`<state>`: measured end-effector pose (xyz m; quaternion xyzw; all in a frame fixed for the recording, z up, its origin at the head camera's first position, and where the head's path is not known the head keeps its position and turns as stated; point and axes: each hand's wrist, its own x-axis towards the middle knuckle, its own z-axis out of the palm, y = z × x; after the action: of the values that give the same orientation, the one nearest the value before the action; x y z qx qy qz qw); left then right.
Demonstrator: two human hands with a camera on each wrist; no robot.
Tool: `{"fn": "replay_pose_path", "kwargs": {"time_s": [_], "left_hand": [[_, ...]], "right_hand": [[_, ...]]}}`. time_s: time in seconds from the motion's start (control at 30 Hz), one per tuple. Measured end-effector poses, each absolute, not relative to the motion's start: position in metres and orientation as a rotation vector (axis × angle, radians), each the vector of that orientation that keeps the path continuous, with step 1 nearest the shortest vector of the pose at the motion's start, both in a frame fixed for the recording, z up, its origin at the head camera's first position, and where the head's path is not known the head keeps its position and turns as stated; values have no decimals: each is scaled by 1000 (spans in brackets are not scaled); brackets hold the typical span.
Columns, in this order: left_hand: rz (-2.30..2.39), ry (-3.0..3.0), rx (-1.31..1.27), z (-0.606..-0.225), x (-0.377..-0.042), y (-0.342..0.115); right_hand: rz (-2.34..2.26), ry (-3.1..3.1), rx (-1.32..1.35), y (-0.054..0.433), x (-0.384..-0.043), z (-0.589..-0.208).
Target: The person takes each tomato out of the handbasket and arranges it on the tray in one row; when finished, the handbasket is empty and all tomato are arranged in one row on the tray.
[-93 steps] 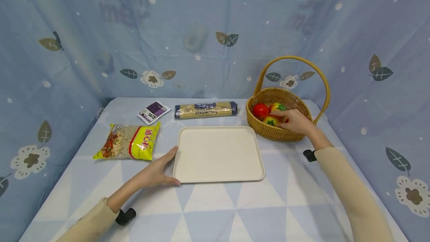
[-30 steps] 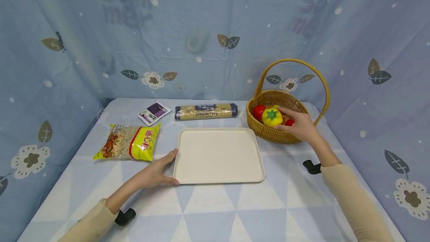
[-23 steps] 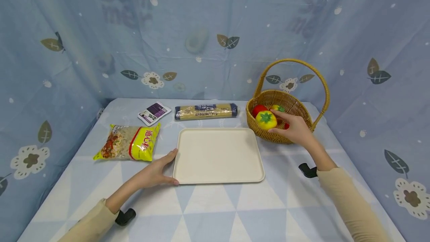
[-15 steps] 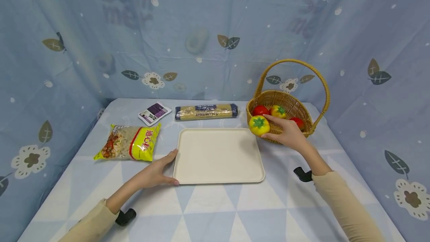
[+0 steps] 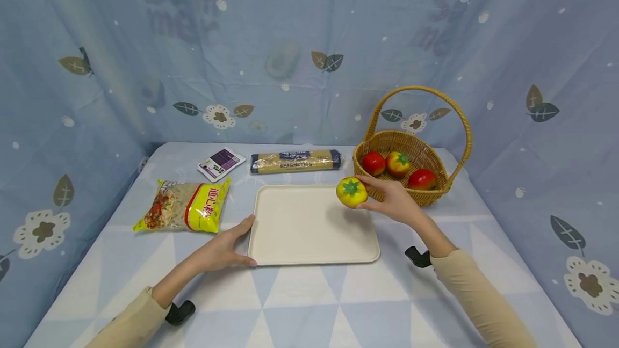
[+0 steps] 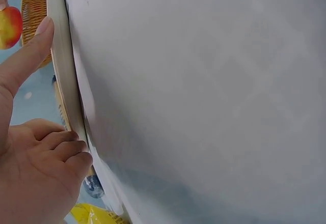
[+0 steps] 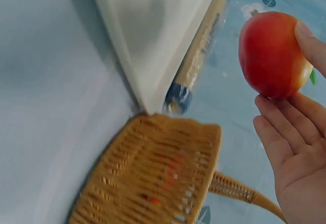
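Between the thumb and fingers of my right hand (image 5: 394,204) is a yellow and red tomato (image 5: 351,193), its green calyx toward the head camera. It hangs above the back right corner of a cream tray (image 5: 300,227). The right wrist view gives the tomato's red underside (image 7: 270,56), with fingertips beneath and the thumb on top. My left hand (image 5: 224,249) rests against the tray's left edge, thumb near the front corner and fingers farther back. Its thumb (image 6: 30,56) touches the rim in the left wrist view. Three more tomatoes lie in the wicker basket (image 5: 394,136).
Behind the tray lies a spaghetti pack (image 5: 296,161). A white and purple pouch (image 5: 221,164) sits at the back left, with a yellow pasta bag (image 5: 186,205) in front of it. The basket's tall handle (image 5: 420,88) arches up at the back right.
My right hand has taken a tomato from the basket and carried it left over the basket's rim to the tray's back right corner. The left hand stays at the tray's edge.
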<state>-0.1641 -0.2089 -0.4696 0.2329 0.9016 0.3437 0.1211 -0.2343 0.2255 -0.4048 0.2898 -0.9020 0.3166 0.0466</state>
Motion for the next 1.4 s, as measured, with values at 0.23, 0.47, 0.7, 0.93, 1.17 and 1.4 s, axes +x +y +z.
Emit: {"fn": "replay_pose_path", "kwargs": {"time_s": [0.23, 0.47, 0.7, 0.93, 1.17, 1.4], "left_hand": [[998, 2635, 676, -469, -164, -210], [1006, 2618, 675, -468, -164, -208], [1008, 2620, 676, -467, -164, -206], [1012, 2617, 665, -468, -164, -208], [1019, 2620, 654, -469, -164, -208], [1025, 2607, 640, -467, -164, -208]], "right_hand": [[983, -2765, 940, 204, -238, -413], [1005, -2766, 989, 187, -242, -421], [966, -2775, 1079, 169, -242, -427], [961, -2751, 1161, 154, -247, -435], [1027, -2828, 1207, 132, -253, -440], [1158, -2843, 1263, 106, -262, -448]]}}
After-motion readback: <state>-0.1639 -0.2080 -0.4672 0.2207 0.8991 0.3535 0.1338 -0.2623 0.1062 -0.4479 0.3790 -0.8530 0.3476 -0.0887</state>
